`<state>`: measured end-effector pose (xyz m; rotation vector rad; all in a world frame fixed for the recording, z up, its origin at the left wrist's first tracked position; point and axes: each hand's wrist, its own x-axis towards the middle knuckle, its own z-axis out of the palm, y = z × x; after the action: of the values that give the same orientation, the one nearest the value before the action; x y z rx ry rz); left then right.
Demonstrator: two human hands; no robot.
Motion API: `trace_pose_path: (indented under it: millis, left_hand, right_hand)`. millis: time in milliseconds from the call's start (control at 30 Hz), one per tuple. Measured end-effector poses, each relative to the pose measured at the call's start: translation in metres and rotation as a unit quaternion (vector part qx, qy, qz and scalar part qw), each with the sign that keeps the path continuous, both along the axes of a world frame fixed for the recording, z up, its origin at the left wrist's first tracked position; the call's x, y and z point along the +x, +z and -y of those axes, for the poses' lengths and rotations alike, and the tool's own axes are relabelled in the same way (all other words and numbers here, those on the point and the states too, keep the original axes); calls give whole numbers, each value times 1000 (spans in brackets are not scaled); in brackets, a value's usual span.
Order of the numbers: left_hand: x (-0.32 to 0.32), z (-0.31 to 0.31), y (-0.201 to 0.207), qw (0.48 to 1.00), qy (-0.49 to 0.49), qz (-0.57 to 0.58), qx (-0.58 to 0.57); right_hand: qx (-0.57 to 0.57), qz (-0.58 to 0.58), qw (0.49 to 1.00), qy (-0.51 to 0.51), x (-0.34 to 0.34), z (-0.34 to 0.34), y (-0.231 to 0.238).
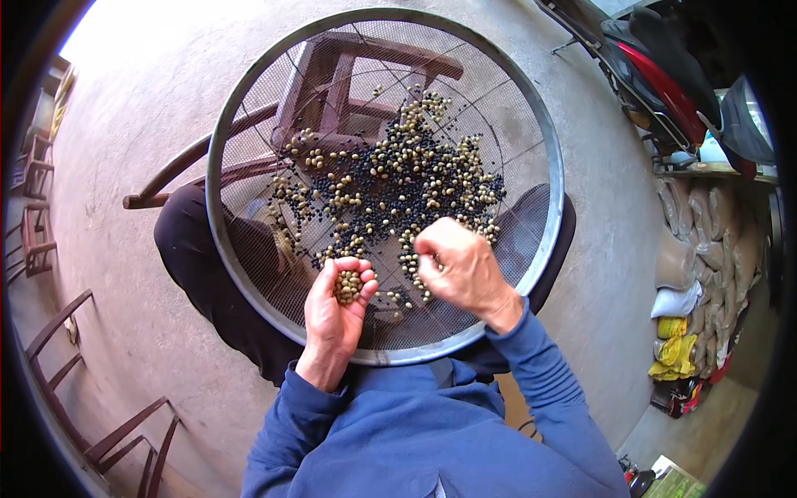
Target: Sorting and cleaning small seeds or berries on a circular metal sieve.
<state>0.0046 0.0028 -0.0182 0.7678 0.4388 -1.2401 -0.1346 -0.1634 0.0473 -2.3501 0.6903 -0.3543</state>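
Observation:
A large round sieve (548, 241) with a metal rim and wire mesh rests across my lap. Spread over its mesh is a mix of small black beans (398, 178) and larger pale tan-green beans (339, 202). My left hand (332, 319) is cupped palm up above the near part of the sieve, its fingers curled round a small heap of the pale beans (348, 286). To its right, my right hand (465, 270) hovers low over the near edge of the spread, fingers pinched together. Whatever is between those fingertips is hidden.
A dark wooden chair (324, 83) shows through the mesh under the sieve's far side. More wooden furniture (62, 357) stands along the left. At the right are a red and black motorbike (664, 83) and stacked sacks (706, 241). The floor (124, 207) is concrete.

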Motion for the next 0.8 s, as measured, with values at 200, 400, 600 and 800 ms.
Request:
trace_pose_path:
  millis: [200,400,600,800]
  left_hand:
    - [0,-2,-4,999,21,-29,-7]
    - [2,-2,1,1000,20,-19,-10]
    - [3,-2,1,999,27,-22,-5]
    - [3,-3,1,999,44,-13,5]
  right_hand:
    - [33,87,994,65,42,-51,1]
    - [-25,-33,997,-59,0,10,-30]
    - [-63,-130,989,-38,7,-1,-42]
    - [-120,-130,984,-14,5,1,-54]
